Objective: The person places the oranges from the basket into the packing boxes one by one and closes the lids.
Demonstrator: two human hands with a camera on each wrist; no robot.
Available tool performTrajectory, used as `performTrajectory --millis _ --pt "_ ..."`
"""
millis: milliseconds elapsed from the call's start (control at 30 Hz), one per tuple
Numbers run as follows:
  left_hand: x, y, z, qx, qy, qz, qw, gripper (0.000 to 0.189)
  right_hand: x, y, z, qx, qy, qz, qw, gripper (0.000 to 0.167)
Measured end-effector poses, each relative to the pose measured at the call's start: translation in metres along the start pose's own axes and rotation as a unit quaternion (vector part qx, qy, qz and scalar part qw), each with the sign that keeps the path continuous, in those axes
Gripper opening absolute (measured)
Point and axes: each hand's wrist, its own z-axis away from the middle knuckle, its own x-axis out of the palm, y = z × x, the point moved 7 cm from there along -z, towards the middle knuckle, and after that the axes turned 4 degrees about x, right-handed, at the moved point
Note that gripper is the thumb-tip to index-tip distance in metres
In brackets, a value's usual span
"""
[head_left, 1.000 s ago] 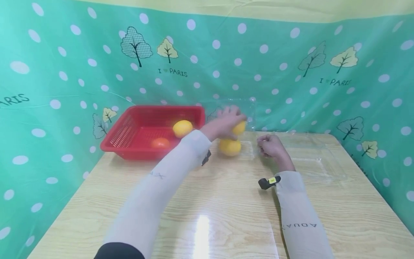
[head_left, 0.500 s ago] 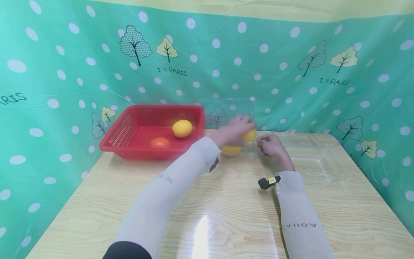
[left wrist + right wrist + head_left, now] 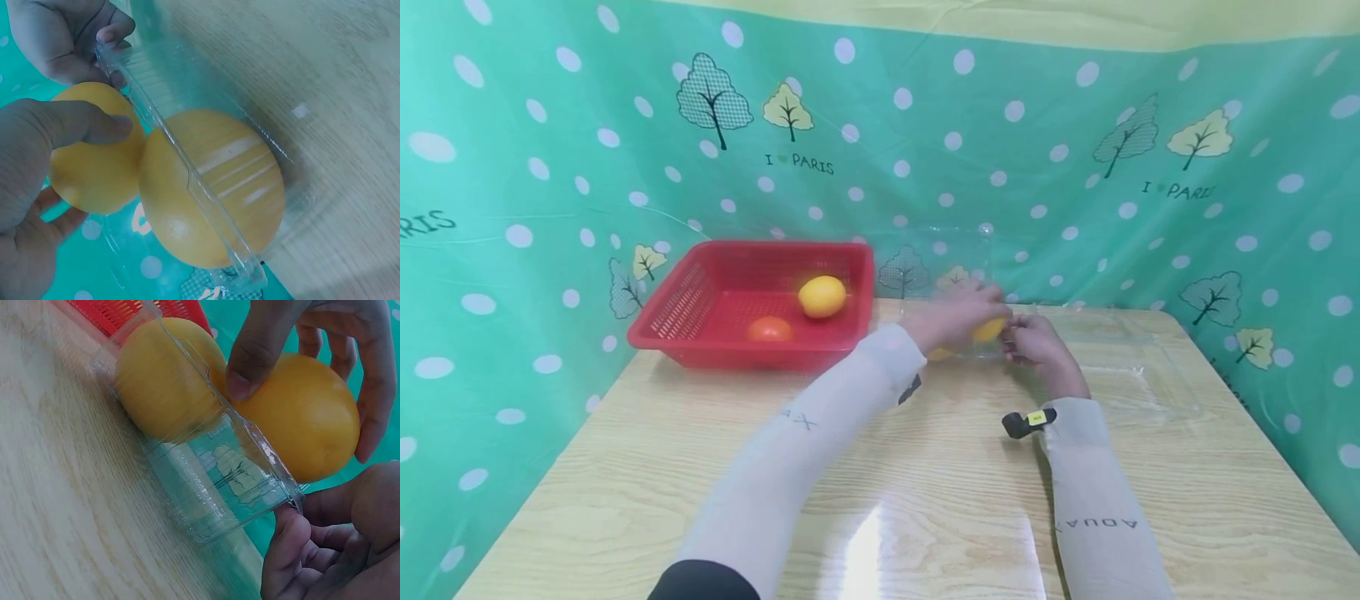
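My left hand [image 3: 955,317] grips a round yellow-orange fruit [image 3: 94,156], with thumb and fingers around it, at the rim of a clear plastic clamshell box [image 3: 200,500]. Inside the box another yellow-orange fruit [image 3: 165,381] sits at one end, touching or nearly touching the held one. With thumb and fingers my right hand [image 3: 1037,350] pinches the box's rim at the other end, as the right wrist view shows. The raised clear lid [image 3: 955,250] stands behind the box. In the head view my left hand hides most of both fruits.
Left of the box stands a red plastic basket [image 3: 658,337], holding a yellow fruit [image 3: 822,297] and a red-orange fruit [image 3: 770,329]. On the right of the wooden table [image 3: 940,483] lies another clear plastic tray [image 3: 1157,392]. A green dotted curtain [image 3: 1037,133] rises behind.
My left hand has moved right and down with its fruit, from above the fruit in the box to beside my right hand. My right hand has hardly moved.
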Motion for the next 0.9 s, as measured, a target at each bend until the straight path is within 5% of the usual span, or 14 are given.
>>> performTrajectory --millis 267,533,900 --pt "0.0056 0.007 -0.0016 0.017 -0.004 0.032 0.9993 0.055 -0.002 0.0051 0.0004 0.022 0.003 0.004 0.9997 0.04" --pt "0.0029 0.0034 -0.0011 0.022 0.029 0.026 0.999 0.051 -0.0017 0.0028 -0.0016 0.028 -0.002 -0.037 0.9989 0.016" --pt "0.0021 0.0049 0.0034 0.034 0.016 0.007 0.9993 0.058 -0.0015 0.0026 -0.0025 0.023 -0.005 -0.038 0.999 0.016"
